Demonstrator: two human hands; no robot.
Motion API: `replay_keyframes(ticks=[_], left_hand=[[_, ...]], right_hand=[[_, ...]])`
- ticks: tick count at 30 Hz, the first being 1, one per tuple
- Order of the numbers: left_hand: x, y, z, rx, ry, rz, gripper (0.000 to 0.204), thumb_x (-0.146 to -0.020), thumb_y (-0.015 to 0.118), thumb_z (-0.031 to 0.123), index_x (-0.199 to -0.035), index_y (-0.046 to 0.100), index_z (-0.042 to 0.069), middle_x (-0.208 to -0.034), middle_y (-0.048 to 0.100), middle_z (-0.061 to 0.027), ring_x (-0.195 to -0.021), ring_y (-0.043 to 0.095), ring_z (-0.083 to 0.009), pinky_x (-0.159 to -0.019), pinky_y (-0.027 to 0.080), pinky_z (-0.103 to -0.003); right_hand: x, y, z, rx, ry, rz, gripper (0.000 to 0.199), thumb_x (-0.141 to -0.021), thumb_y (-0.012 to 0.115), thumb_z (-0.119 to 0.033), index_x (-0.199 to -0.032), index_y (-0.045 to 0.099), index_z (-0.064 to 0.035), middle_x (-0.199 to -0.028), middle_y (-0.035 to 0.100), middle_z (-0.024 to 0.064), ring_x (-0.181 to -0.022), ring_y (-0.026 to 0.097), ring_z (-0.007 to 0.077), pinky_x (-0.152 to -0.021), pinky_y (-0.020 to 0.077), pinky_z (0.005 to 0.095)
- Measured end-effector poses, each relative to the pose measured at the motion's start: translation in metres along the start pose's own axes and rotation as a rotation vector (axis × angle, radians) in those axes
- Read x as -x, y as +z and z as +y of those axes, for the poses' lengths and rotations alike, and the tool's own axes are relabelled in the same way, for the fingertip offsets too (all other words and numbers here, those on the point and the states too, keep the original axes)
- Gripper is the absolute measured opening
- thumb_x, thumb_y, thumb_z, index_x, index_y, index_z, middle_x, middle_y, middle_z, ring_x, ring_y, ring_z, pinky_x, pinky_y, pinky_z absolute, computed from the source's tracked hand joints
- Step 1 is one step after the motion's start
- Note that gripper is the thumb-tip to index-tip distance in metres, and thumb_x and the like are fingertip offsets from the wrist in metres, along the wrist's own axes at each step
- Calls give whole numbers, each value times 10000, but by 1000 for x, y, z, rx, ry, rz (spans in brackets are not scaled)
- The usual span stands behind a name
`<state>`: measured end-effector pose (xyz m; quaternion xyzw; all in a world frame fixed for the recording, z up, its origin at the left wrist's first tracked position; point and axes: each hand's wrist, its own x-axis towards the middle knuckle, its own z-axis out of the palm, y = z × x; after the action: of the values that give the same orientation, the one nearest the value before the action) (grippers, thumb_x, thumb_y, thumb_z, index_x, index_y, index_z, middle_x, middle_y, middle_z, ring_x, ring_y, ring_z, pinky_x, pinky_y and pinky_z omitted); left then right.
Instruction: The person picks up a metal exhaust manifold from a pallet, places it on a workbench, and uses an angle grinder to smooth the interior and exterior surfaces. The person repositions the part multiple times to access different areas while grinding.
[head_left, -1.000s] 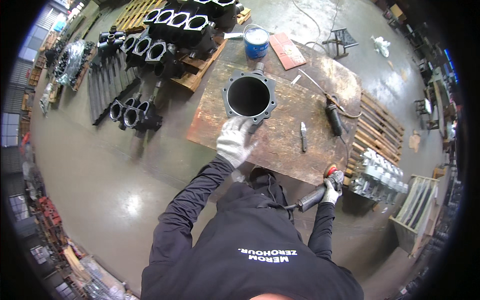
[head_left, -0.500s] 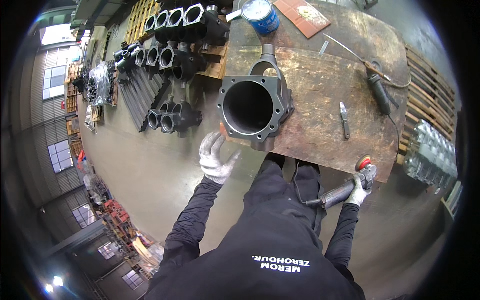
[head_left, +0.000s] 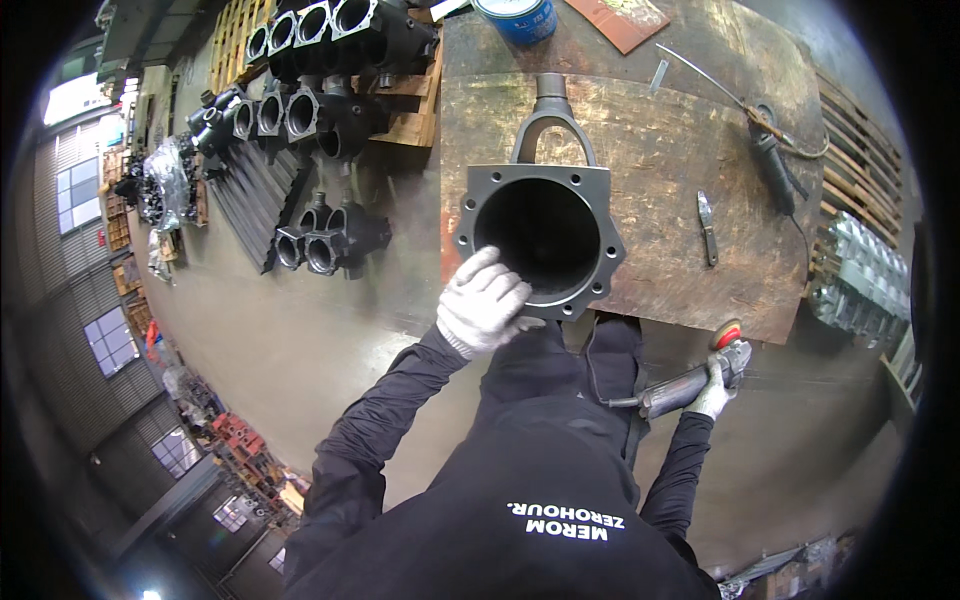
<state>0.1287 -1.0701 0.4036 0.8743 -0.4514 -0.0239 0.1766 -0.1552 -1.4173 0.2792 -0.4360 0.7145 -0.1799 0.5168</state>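
Observation:
A dark grey metal casting [head_left: 593,181] stands at the near edge of the workbench, its wide round bore and bolt-holed flange facing me. A forked neck extends from its far side. My left hand [head_left: 485,305], in a whitish work glove, is at the flange's lower left, fingers extended over the rim and holding nothing. Whether they press on the metal cannot be made out. My right hand [head_left: 713,393], also gloved, is wrapped round the head end of an angle grinder [head_left: 676,391]. The grinder's red and yellow disc [head_left: 727,334] is near the bench's front edge, right of the casting.
On the wooden bench top [head_left: 650,150] lie a putty knife [head_left: 708,230], another corded power tool [head_left: 770,165] and a thin rod. A blue can [head_left: 518,20] and a reddish-brown board [head_left: 622,20] are at the back. Similar castings [head_left: 300,112] stand left; pallets [head_left: 870,165] lean right.
My left hand has moved up and right to the casting's rim. The casting has swung so its bore faces me more squarely. The grinder stays in my right hand, nearly unmoved.

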Motion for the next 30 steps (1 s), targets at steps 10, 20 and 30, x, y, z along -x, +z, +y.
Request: replay_keyframes(ticks=[10, 20, 30], left_hand=[[-6, 16, -11, 184, 45, 112, 394, -748, 752, 487, -776, 625, 115, -704, 507, -23, -697, 564, -204, -812, 480, -367], [2, 33, -18, 218, 116, 194, 336, -575, 625, 324, -792, 657, 70, -699, 535, -25, -690, 574, -177, -676, 487, -324], [-26, 33, 17, 250, -82, 283, 240, -668, 673, 290, -790, 653, 85, -684, 498, -14, -647, 545, -170, -672, 461, -317]], right_hand=[[54, 34, -9, 23, 10, -6, 841, -721, 830, -47, -1414, 354, -58, -1180, 584, 215, -831, 687, 361, -689, 634, 513], [15, 28, -30, 17, 62, -124, 841, -742, 792, -17, -1423, 304, -88, -1132, 563, 210, -836, 669, 400, -690, 642, 525], [-7, 51, -58, 50, 72, -194, 711, -763, 789, -43, -1341, 377, -79, -1016, 606, 201, -704, 679, 380, -650, 623, 560]])
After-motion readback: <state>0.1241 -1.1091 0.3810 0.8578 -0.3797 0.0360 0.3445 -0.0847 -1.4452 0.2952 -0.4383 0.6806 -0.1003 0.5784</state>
